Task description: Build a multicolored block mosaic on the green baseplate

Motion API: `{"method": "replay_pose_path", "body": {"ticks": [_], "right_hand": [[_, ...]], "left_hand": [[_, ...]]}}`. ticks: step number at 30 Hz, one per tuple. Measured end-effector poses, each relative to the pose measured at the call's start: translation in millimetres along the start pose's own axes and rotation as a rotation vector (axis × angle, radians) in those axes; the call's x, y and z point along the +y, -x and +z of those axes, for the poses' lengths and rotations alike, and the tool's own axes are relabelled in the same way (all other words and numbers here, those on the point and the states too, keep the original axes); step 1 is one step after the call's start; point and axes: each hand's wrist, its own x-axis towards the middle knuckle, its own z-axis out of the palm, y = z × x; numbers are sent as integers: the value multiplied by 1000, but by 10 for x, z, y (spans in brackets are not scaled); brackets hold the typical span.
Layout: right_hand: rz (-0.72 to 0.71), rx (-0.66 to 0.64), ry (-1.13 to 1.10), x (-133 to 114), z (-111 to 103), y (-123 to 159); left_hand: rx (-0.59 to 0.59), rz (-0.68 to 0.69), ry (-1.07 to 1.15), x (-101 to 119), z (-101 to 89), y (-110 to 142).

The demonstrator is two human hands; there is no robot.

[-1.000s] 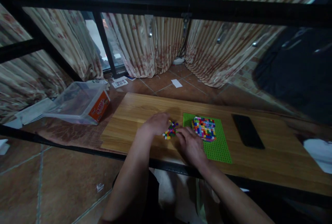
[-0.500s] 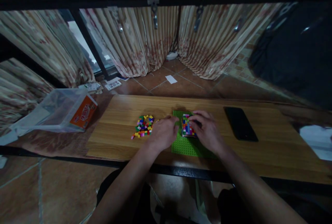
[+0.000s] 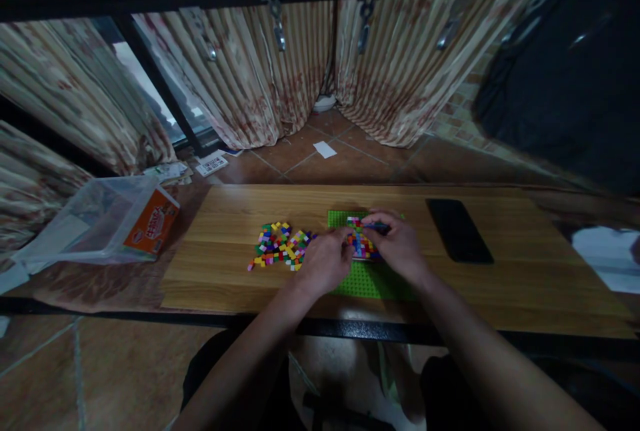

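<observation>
A green studded baseplate [image 3: 373,283] lies on the wooden table, carrying a block of multicoloured toy bricks [image 3: 363,248]. My left hand [image 3: 327,259] is at the block's left side, its fingers curled with the tips close to the bricks. Whether it pinches anything is hidden. Over the block's right side, my right hand [image 3: 397,244] is closed in a pinch. A small dark blue piece [image 3: 376,226] shows between its thumb and fingers, its exact kind unclear. Loose small bricks [image 3: 273,241] of many colours are scattered left of my left hand, partly behind it.
To the right on the table lies a black phone [image 3: 459,230]. A clear plastic bin [image 3: 100,218] with an orange label stands beyond the left end. White paper [image 3: 607,258] is at the far right. A black bar [image 3: 365,328] runs along the front edge.
My left hand has shifted slightly right and down, uncovering more loose bricks. My right hand now shows the dark blue piece in its pinch. The whole view has shifted slightly.
</observation>
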Motion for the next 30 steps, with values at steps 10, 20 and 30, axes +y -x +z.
{"method": "replay_pose_path", "body": {"ticks": [10, 20, 30], "right_hand": [[158, -13, -123, -9, 6, -32], [129, -25, -170, -31, 30, -38], [167, -43, -178, -15, -26, -8]], "left_hand": [[34, 82, -74, 3, 78, 7], [64, 129, -145, -10, 105, 17], [-43, 162, -22, -315, -235, 1]]}}
